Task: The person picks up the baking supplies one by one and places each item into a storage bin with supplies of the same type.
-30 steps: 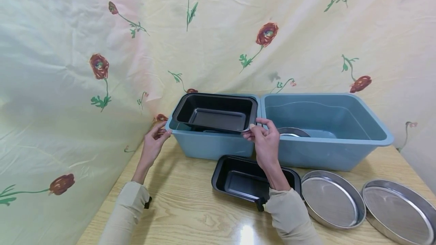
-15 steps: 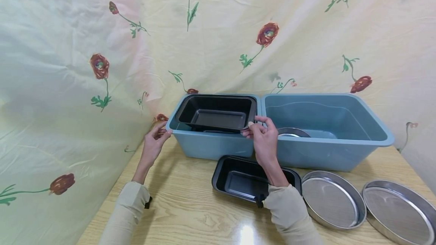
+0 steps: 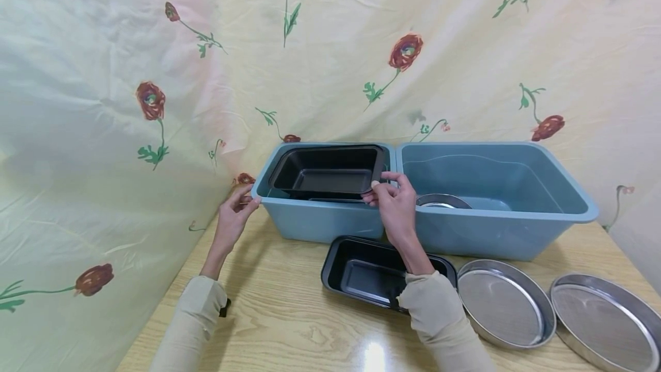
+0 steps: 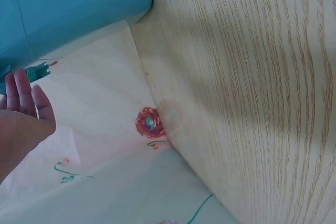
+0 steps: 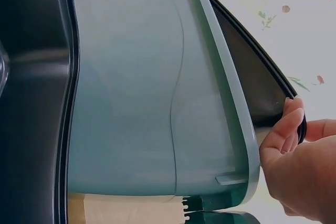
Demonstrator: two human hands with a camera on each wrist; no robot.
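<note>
A: Where is the dark loaf pan (image 3: 327, 179) being held?

B: It is held at the mouth of the left blue bin (image 3: 325, 223), its hollow facing up; from the right wrist, part of it is seen standing above the bin's rim.

A: And by what is it gripped?

B: Its near right corner is pinched between the thumb and fingers of the right hand (image 3: 399, 205).

A: What is done with the left hand (image 3: 232, 220)?

B: It is placed at the left bin's near left corner, where the rim is touched by the fingertips; whether the rim is pinched or merely touched cannot be told.

A: What is set around them?

B: Beside the left bin, a larger blue bin (image 3: 485, 240) is placed, and a round metal pan (image 3: 443, 201) is partly seen inside it. In front, a second loaf pan (image 3: 369, 280) is laid on the wooden table (image 3: 273, 314), partly covered from view by the right forearm. Two shallow round pans (image 3: 506, 303) are set to its right. Behind everything, a flowered cloth (image 3: 320, 73) is hung.
</note>
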